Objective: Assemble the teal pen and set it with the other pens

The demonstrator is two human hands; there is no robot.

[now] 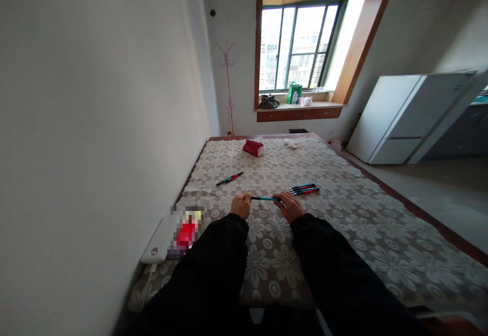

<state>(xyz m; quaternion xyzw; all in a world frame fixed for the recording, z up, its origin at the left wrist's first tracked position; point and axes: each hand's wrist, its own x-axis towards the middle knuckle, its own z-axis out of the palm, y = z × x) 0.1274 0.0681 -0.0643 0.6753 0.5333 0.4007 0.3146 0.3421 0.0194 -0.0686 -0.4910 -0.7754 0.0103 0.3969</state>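
A slim blue and black pen (264,199) is held level above the flowered tablecloth (280,265), one end in each hand. My left hand (241,205) is closed around its left end, thumb on top. At the right end, the fingers of my right hand (290,206) pinch it. Just beyond my right hand lies a small group of pens (304,189) in blue, red and black, side by side. Another pen, blue, red and black (230,178), rests at a slant beyond my left hand.
A red tissue pack (253,148) and a crumpled white tissue (291,144) lie toward the table's far end. At left, by the wall, are a white device with a cable (154,247) and a blurred-out colourful item (186,233). A fridge (400,117) stands right of the table.
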